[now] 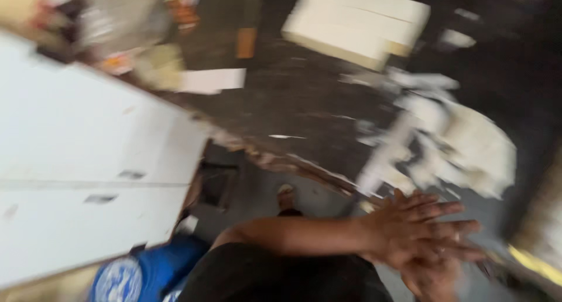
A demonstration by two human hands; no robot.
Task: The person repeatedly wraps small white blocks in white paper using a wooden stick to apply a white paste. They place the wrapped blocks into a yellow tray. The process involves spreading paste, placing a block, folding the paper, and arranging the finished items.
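From the head view, the person's two bare hands meet flat, palm against palm. The left hand [410,226] lies across the right hand [433,273], fingers spread wide and holding nothing. They hover just off the ragged near edge of the dark, scuffed counter [304,103]. The nearest thing is a crumpled heap of torn white paper scraps [462,144] (badly blurred), lying just beyond the fingertips near the counter's right edge, with neither hand clearly nearer.

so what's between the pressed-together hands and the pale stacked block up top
In the head view, torn white paper scraps on the dark tabletop lie between the hands and the pale stacked block.
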